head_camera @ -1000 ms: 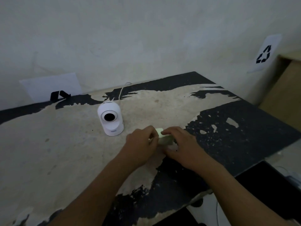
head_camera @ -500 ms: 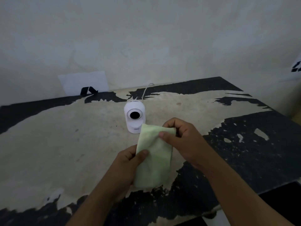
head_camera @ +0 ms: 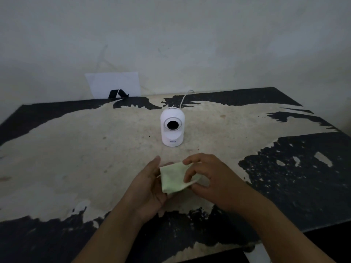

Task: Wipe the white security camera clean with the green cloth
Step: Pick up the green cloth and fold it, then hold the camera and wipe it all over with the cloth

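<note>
Both hands are on the green cloth (head_camera: 175, 176), left hand (head_camera: 150, 184) cupping it, right hand (head_camera: 207, 178) pinching its edge, probably folding a wiping pad, while the white security camera (head_camera: 172, 128) sits untouched just beyond on the worktop (head_camera: 76, 149).

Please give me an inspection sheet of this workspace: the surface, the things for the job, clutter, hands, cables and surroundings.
Surface: table with worn, peeling black coating.
Job's things: white security camera upright, lens facing the person; green cloth folded, apart from it.
Clutter: nothing seen.
Hands: left hand and right hand both hold the cloth.
Cables: white cable runs behind the camera toward the wall.
Surroundings: pale wall; white paper sign leaning on it.
</note>
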### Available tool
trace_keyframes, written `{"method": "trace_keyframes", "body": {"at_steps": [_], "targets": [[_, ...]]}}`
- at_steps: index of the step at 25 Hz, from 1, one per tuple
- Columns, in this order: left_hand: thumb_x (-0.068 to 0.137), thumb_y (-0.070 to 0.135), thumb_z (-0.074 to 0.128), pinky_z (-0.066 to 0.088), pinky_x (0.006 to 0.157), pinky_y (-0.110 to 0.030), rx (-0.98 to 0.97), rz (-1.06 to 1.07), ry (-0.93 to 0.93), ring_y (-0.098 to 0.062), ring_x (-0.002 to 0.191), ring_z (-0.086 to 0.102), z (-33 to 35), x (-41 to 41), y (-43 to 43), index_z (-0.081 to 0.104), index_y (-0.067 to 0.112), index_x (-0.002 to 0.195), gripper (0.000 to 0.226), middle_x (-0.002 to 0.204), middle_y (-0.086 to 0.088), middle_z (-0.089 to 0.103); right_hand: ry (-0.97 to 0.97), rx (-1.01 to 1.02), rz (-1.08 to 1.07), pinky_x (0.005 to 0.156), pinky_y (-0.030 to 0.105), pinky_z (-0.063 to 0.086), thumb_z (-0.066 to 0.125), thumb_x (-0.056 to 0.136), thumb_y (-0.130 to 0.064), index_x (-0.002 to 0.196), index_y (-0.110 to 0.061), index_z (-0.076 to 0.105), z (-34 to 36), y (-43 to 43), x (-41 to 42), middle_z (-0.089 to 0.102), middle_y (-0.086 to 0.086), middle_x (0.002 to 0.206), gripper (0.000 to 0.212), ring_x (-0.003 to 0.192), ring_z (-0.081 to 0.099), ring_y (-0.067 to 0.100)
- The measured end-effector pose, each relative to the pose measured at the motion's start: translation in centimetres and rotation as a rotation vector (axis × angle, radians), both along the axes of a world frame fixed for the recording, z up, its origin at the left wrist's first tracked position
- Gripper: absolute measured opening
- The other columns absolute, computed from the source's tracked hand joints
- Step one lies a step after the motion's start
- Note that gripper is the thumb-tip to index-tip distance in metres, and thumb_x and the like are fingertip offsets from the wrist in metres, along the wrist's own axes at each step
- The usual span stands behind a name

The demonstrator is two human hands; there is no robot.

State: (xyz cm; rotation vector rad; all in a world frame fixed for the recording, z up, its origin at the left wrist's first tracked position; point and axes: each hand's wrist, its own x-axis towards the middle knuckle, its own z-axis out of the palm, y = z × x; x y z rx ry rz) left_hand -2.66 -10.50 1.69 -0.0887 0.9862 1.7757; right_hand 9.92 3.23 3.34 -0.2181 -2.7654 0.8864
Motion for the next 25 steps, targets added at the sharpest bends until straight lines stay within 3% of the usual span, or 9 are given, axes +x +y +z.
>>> {"method": "trace_keyframes", "body": {"at_steps": [2,4,6,10,14,17,19,22,25], "targets": [[0.091,0.018,0.048,0.061,0.065,-0.036,-0.043,0.013,0.13,-0.029,0.086,0.068,0.1,-0.2,0.1,0.061,0.0,0.115,0.033,0.113,-0.021,0.067,-0.029,-0.139,-0.009,0.103,0.019,0.032,0.07,0.076,-0.035,0.085,-0.045,0.059,0.2,0.2,0.5,0.046,-0.029,0.124,0.017,0.121,0.041,-0.005],[0.09,0.009,0.048,0.06,0.061,-0.034,-0.058,-0.009,0.283,-0.028,0.081,0.069,0.6,-0.3,0.1,0.064,0.003,0.108,0.026,0.102,-0.018,0.071,0.104,-0.435,-0.099,0.099,0.012,0.034,0.072,0.072,-0.047,0.095,-0.046,0.06,0.9,0.7,0.5,0.052,-0.027,0.124,0.026,0.119,0.046,-0.009],[0.089,0.009,0.049,0.059,0.059,-0.034,-0.061,-0.048,0.442,-0.024,0.075,0.07,1.7,-0.4,0.1,0.067,0.009,0.098,0.02,0.091,-0.013,0.073,0.213,-0.705,-0.188,0.095,0.02,0.042,0.068,0.073,-0.047,0.106,-0.041,0.057,0.8,1.3,-0.5,0.058,-0.017,0.122,0.036,0.117,0.053,0.0],[0.089,0.009,0.052,0.059,0.059,-0.036,-0.048,-0.104,0.689,-0.022,0.072,0.068,3.9,-0.7,0.8,0.069,0.013,0.089,0.018,0.083,-0.008,0.072,0.124,-0.993,-0.115,0.078,0.028,0.054,0.075,0.069,-0.027,0.111,-0.029,0.058,-0.6,0.9,-2.7,0.065,0.003,0.111,0.046,0.097,0.067,0.017],[0.088,0.011,0.057,0.058,0.06,-0.036,-0.152,-0.087,0.921,-0.02,0.07,0.067,4.2,-2.0,1.6,0.07,0.017,0.086,0.014,0.079,-0.005,0.071,0.166,-0.929,-0.161,0.066,0.033,0.056,0.074,0.075,-0.019,0.087,-0.016,0.069,-0.8,0.6,-3.7,0.074,0.004,0.082,0.013,0.076,0.069,0.022],[0.09,0.017,0.054,0.054,0.062,-0.029,-0.259,0.04,0.987,-0.017,0.07,0.06,3.4,-4.2,2.1,0.067,0.016,0.088,0.013,0.078,-0.003,0.066,0.217,-0.918,-0.316,0.069,0.039,0.057,0.069,0.082,-0.019,0.084,-0.015,0.068,-1.1,2.2,-4.2,0.074,0.006,0.082,0.004,0.078,0.07,0.025],[0.089,0.023,0.056,0.05,0.063,-0.027,-0.383,0.13,1.058,-0.017,0.075,0.058,2.5,-6.0,2.6,0.062,0.019,0.101,0.014,0.086,-0.003,0.063,0.249,-0.842,-0.481,0.073,0.045,0.056,0.064,0.087,-0.023,0.089,-0.016,0.064,-1.1,4.0,-4.7,0.072,0.009,0.09,0.007,0.084,0.069,0.029],[0.079,0.034,0.068,0.048,0.075,-0.031,-0.549,-0.005,1.271,-0.018,0.091,0.058,1.2,-8.1,4.1,0.042,0.027,0.126,0.054,0.101,-0.001,0.057,0.267,-0.614,-0.651,0.076,0.039,0.051,0.05,0.095,-0.02,0.105,-0.015,0.06,-1.0,6.1,-6.4,0.064,0.006,0.098,0.015,0.09,0.061,0.026],[0.062,0.044,0.08,0.043,0.096,-0.041,-0.711,-0.183,1.477,-0.026,0.112,0.051,-0.2,-10.3,6.1,0.027,0.027,0.139,0.095,0.123,-0.008,0.051,0.265,-0.446,-0.622,0.088,0.035,0.048,0.039,0.097,-0.013,0.129,-0.011,0.054,-1.1,6.5,-8.8,0.062,0.008,0.115,0.035,0.104,0.058,0.025]]}}
